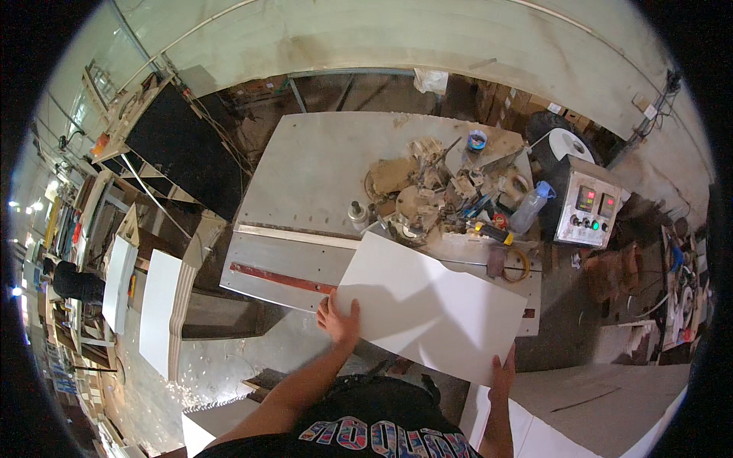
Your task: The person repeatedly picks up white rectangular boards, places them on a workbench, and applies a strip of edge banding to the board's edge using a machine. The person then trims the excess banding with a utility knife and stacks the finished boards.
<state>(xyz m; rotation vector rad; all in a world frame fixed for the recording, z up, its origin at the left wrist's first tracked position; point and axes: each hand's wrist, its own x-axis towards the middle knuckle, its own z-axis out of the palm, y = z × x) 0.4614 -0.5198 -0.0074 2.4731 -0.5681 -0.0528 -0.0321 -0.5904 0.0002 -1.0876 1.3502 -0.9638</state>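
Observation:
A white rectangular panel (427,301) is held between my two hands, tilted, over the front edge of a grey metal worktable (305,164). My left hand (340,319) grips its left edge, with the thumb on the upper side. At the near right corner, my right hand (502,375) is closed round the edge, its underside fingers hidden. The panel's far edge lies close to a dusty machine head (420,202) mounted on the table. A red strip (282,278) runs along the table's front edge, left of the panel.
Around the machine head stand a plastic bottle (532,206), a small spray bottle (356,215) and a tape roll (476,140). A control box (588,204) is at right. White panels are stacked at left (159,313) and near right (527,427). Another person (76,284) is far left.

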